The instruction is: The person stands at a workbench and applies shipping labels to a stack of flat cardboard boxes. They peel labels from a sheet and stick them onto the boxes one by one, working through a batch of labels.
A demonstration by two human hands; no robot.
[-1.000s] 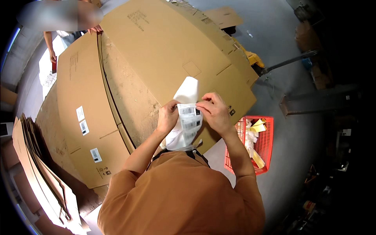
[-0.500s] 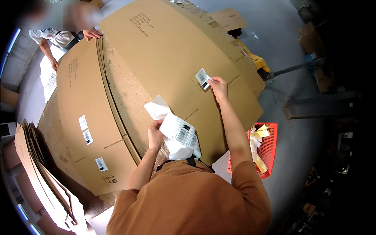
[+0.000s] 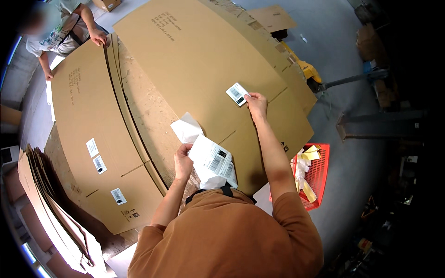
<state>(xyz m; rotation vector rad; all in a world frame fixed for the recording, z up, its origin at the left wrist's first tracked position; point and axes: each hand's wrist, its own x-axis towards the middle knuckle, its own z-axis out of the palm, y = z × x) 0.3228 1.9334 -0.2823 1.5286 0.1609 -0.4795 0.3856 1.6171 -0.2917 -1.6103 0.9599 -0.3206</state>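
Observation:
My right hand [image 3: 257, 106] pinches one edge of a white barcode label [image 3: 237, 94], which lies against the large flat cardboard sheet [image 3: 218, 60] ahead of me. The label covers the spot where an outlined rectangle was printed. Close to my body, my left hand [image 3: 183, 163] is closed on the edge of a strip of white labels [image 3: 211, 160] on backing paper. Its loose white end [image 3: 187, 128] curls up onto the cardboard. To the left, another flat cardboard sheet [image 3: 88, 120] bears several white labels, out of reach of my hands.
A co-worker's hand [image 3: 98, 36] grips the far edge of the left cardboard stack. Further left, more cardboard sheets [image 3: 51, 217] stand stacked. A red basket [image 3: 326, 173] with paper scraps is at my right, and a yellow pallet jack [image 3: 308, 69] stands beyond the sheet.
The label in my right hand has shifted slightly left and turned onto the outlined rectangle. The co-worker has leaned in, and the left cardboard sheet has slid a little left. My left hand stays put.

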